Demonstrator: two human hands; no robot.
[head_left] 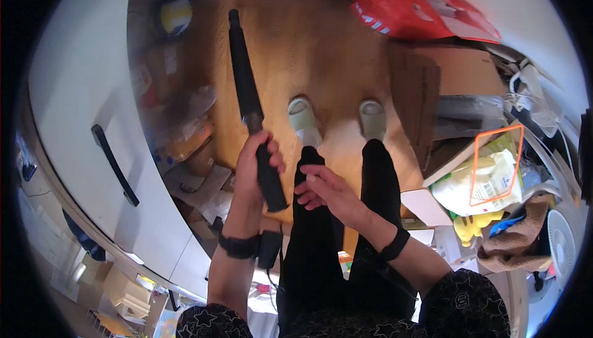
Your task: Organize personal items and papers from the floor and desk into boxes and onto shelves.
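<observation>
Floor [309, 41], black tool [244, 75] in left hand [252, 157]

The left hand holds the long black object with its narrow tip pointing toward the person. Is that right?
Not quite: the head view shows the narrow tip pointing away, toward the picture's top. The left hand does hold the long black object.

That long black tool [245, 78], narrow-tipped and thicker toward its grip, sits in the left hand [250, 157], pointing away and slightly leftward.
</observation>
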